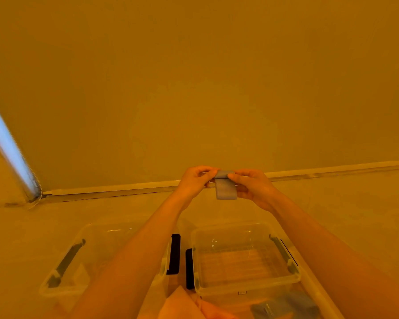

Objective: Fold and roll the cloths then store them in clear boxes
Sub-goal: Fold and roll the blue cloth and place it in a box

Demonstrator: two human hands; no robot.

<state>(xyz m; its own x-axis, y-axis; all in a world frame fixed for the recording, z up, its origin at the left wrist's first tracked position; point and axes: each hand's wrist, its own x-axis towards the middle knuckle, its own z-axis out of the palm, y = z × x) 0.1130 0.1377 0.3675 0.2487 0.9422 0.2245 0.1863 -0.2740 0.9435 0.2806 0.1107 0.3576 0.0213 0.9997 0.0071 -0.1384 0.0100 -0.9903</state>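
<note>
Left hand (194, 181): arm stretched forward, fingers curled, pinching the cloth's left end.
Right hand (251, 186): arm stretched forward, pinching its right end.
Cloth (225, 186): small grey strip, held in the air beyond two clear boxes (244, 256).

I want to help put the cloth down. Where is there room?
Both hands, left and right, hold the cloth up in the air. The right box looks bare inside. Bare floor lies between the wall and the boxes. It is crowded between the left box and right box, where the arms pass.
</note>
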